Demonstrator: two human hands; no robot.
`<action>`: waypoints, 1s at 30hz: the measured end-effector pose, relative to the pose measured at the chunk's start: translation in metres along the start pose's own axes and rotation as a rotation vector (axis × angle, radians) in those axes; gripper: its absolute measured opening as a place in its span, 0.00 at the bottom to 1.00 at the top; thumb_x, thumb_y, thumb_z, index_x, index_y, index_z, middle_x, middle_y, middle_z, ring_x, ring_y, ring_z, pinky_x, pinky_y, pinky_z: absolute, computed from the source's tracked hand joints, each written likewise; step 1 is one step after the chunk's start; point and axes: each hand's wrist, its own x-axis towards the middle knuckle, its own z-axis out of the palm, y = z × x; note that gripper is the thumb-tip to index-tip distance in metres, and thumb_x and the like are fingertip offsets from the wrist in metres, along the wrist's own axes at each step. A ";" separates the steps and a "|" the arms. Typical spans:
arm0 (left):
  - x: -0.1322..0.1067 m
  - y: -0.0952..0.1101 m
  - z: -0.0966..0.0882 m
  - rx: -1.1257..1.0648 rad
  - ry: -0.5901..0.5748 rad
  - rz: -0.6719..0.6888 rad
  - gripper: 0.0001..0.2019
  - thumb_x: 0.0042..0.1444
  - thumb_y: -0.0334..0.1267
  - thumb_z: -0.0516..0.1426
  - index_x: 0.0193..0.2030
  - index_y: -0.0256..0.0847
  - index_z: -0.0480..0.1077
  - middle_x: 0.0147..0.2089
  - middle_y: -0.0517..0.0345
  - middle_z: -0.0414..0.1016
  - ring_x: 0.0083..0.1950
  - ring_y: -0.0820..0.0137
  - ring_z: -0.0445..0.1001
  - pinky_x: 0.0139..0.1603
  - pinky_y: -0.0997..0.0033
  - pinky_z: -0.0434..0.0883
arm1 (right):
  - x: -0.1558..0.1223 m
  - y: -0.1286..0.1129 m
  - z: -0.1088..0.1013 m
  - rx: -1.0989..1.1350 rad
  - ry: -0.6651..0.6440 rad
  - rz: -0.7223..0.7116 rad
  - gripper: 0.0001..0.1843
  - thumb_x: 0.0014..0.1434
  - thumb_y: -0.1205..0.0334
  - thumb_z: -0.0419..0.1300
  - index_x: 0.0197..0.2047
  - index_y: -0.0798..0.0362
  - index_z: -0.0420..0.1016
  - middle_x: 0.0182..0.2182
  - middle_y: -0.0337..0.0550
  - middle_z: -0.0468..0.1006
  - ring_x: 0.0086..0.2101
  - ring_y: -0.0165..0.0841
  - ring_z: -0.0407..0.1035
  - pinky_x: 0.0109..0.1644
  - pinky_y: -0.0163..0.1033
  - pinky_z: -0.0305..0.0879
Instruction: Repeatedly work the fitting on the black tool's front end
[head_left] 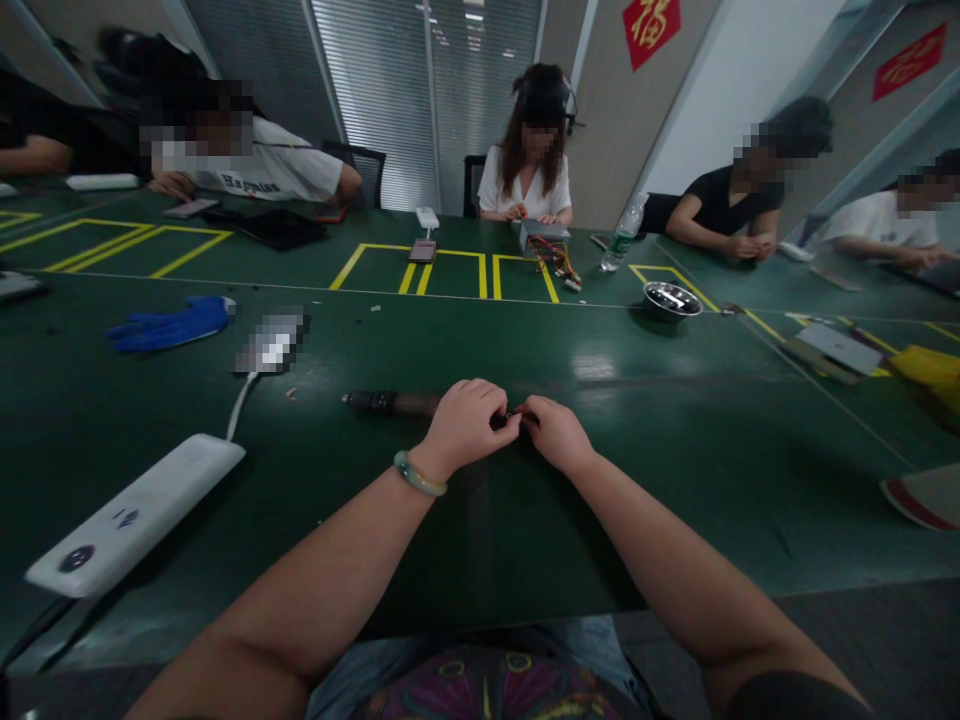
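A long dark tool that looks like an electric screwdriver (414,404) lies across the green table, its narrow metal tip towards the left. Its body is brownish with a black collar near the tip. My left hand (469,425), with a jade-coloured bangle at the wrist, is closed round its right-hand part. Close against it, my right hand (559,432) is pinched with fingertips meeting my left thumb at the tool's right end. A small dark bit shows between the fingertips, too hidden to name.
To the left lie a white power bank (142,515), cabled to a blurred-out phone (271,342), and a blue glove (176,325). A metal bowl (671,302) and a water bottle (624,235) stand back right. Several people sit opposite; one handles a metal box with wires (551,245).
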 end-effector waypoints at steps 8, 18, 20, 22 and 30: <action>-0.014 0.023 0.023 -0.218 -0.416 0.331 0.15 0.58 0.45 0.55 0.24 0.40 0.68 0.23 0.62 0.69 0.25 0.73 0.65 0.27 0.72 0.55 | 0.001 -0.002 0.002 -0.046 0.007 0.038 0.01 0.62 0.65 0.58 0.37 0.51 0.70 0.36 0.39 0.75 0.39 0.32 0.68 0.43 0.36 0.60; -0.013 0.021 0.024 -0.311 -0.445 0.269 0.15 0.58 0.46 0.56 0.26 0.39 0.69 0.24 0.63 0.70 0.26 0.75 0.65 0.27 0.74 0.55 | 0.006 -0.006 0.006 -0.225 -0.075 0.082 0.01 0.64 0.65 0.56 0.39 0.53 0.67 0.38 0.43 0.74 0.37 0.34 0.68 0.41 0.37 0.60; -0.013 0.020 0.023 -0.325 -0.454 0.262 0.15 0.59 0.46 0.56 0.26 0.39 0.69 0.24 0.63 0.70 0.26 0.76 0.65 0.27 0.74 0.55 | 0.008 -0.007 0.006 -0.246 -0.092 0.075 0.01 0.64 0.64 0.55 0.39 0.53 0.66 0.38 0.43 0.74 0.37 0.34 0.69 0.41 0.36 0.60; -0.013 0.018 0.023 -0.339 -0.464 0.261 0.15 0.59 0.46 0.56 0.27 0.39 0.69 0.24 0.64 0.70 0.26 0.76 0.65 0.27 0.74 0.55 | 0.010 -0.003 0.003 -0.267 -0.102 0.079 0.02 0.65 0.64 0.54 0.40 0.52 0.66 0.39 0.43 0.74 0.38 0.34 0.69 0.42 0.36 0.60; -0.012 0.015 0.020 -0.339 -0.485 0.265 0.15 0.60 0.48 0.55 0.28 0.40 0.68 0.28 0.64 0.70 0.28 0.76 0.66 0.26 0.75 0.54 | -0.002 0.068 -0.056 -0.360 -0.074 0.255 0.03 0.63 0.65 0.54 0.40 0.54 0.67 0.39 0.47 0.75 0.39 0.36 0.69 0.42 0.37 0.59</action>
